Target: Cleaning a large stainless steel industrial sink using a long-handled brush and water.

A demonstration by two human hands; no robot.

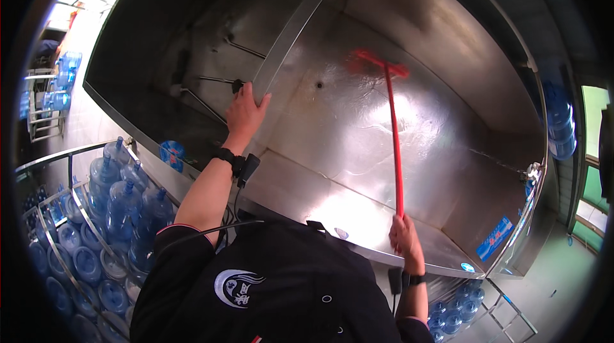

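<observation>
My right hand point(404, 235) is closed around the lower end of a red long-handled brush point(394, 132). The handle runs away from me over the wet floor of a large stainless steel basin point(358, 119). Its wide red head point(390, 69), smeared by motion, is at the basin's far side, near the back wall. On the left, my left hand point(246, 112) grips the near part of a steel divider point(294, 29), with the thumb on its right side and the fingers over the left.
Thin metal rods point(204, 103) cross the dark section left of the divider. A small round hole point(319, 85) shows in the basin floor. Blue water bottles point(125, 202) crowd a metal rack at left; more bottles point(454, 311) stand at lower right. A metal pipe point(543, 119) rises at right.
</observation>
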